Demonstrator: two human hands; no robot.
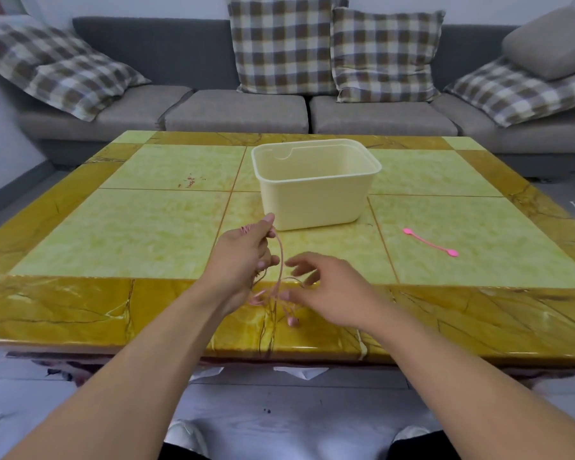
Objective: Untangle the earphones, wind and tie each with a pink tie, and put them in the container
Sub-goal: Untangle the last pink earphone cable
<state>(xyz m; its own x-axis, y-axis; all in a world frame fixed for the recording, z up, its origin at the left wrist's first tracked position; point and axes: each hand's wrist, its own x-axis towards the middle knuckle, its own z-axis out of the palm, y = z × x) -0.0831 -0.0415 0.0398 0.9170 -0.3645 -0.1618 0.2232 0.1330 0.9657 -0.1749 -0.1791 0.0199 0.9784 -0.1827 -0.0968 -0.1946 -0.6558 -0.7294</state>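
My left hand [243, 260] holds a pink earphone cable [280, 260] wound round its fingers, above the near part of the table. The cable's loose end hangs down from it, with the earbuds [292, 322] dangling just over the table's front border. My right hand [325, 287] is close beside it on the right, its fingers spread and touching the hanging cable at the fingertips. A cream plastic container [312, 200] stands at the table's middle, just beyond my left hand. One pink tie [430, 242] lies flat on the table to the right.
The green and amber tiled table [146, 227] fills the middle of the view. A grey sofa [239, 111] with checked cushions runs behind it. Grey floor and my white shoes show below the table's front edge.
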